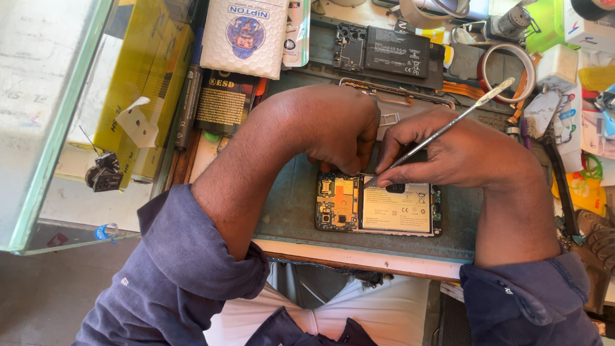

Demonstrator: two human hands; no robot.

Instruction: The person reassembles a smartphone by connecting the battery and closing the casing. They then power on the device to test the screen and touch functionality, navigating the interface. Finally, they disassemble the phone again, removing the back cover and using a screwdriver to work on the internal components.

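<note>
Opened phone [378, 205] lies back-off on the grey-green mat [288, 211] near the bench's [359, 261] front edge — battery and boards showing. Left hand [339, 131] is curled down with fingertips pressing the phone's top edge, nothing gripped. Right hand [448, 154] pinches a thin metal spudger [448, 125] like a pen, tip touching the battery's upper left corner (another stripped phone [384, 51] sits toward the back edge).

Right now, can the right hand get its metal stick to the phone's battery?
Probably yes. The right hand already has the metal tool tip at the battery edge; the left hand is beside it, not blocking.
</note>
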